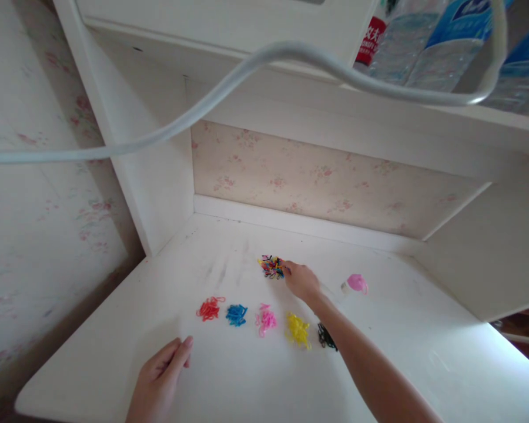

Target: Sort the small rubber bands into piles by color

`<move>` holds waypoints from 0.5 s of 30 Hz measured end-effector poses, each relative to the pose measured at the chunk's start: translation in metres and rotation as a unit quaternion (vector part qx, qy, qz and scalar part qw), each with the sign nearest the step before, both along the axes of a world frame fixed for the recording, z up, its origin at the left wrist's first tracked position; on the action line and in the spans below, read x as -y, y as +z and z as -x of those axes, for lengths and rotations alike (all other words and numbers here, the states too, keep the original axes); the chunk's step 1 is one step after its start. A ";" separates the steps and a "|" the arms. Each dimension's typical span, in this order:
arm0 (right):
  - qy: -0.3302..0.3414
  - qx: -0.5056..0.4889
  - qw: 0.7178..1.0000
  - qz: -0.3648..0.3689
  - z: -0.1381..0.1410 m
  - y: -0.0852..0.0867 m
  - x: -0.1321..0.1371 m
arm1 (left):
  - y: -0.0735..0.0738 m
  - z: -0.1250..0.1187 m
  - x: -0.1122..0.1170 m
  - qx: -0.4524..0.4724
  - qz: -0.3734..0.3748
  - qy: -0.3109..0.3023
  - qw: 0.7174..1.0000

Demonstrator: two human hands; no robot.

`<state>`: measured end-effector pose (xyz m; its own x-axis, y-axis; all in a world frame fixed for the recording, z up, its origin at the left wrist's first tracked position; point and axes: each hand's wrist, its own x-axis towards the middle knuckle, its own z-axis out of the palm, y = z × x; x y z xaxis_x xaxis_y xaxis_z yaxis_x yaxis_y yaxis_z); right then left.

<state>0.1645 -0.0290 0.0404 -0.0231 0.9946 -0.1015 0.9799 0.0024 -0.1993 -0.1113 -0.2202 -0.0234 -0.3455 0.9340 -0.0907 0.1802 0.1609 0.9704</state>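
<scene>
My right hand (302, 281) reaches over the white desk to a mixed pile of small coloured rubber bands (271, 267). Its fingertips are pinched together at the pile's right edge, touching the bands. In front lies a row of sorted piles: red bands (210, 309), blue bands (236, 315), pink bands (265, 319), yellow bands (298, 330) and black bands (326, 337), partly covered by my right forearm. My left hand (163, 373) is closed near the red pile, thumb against the curled fingers; whether anything is inside is hidden.
A small pink and clear object (356, 284) lies right of my right hand. A white cable (286, 51) crosses the upper view close to the camera. Plastic bottles (445, 47) stand on the shelf above. Side panels and a papered wall (300, 176) bound the desk (233, 382).
</scene>
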 end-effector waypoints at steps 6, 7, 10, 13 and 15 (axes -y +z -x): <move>-0.020 0.011 0.999 0.050 0.012 -0.009 -0.032 | 0.003 -0.003 -0.002 0.010 0.001 0.005 1.000; -0.026 0.013 0.998 0.060 0.013 -0.012 -0.035 | 0.004 -0.004 -0.002 0.013 0.002 0.008 1.000; -0.036 0.012 0.996 0.080 0.015 -0.019 -0.044 | 0.006 -0.004 -0.003 0.000 0.001 0.004 1.000; -0.043 0.008 0.995 0.091 0.016 -0.023 -0.051 | 0.006 -0.003 -0.003 -0.015 0.000 -0.008 1.000; -0.051 0.005 0.994 0.093 0.017 -0.025 -0.053 | 0.005 -0.002 -0.002 -0.019 0.000 -0.019 1.000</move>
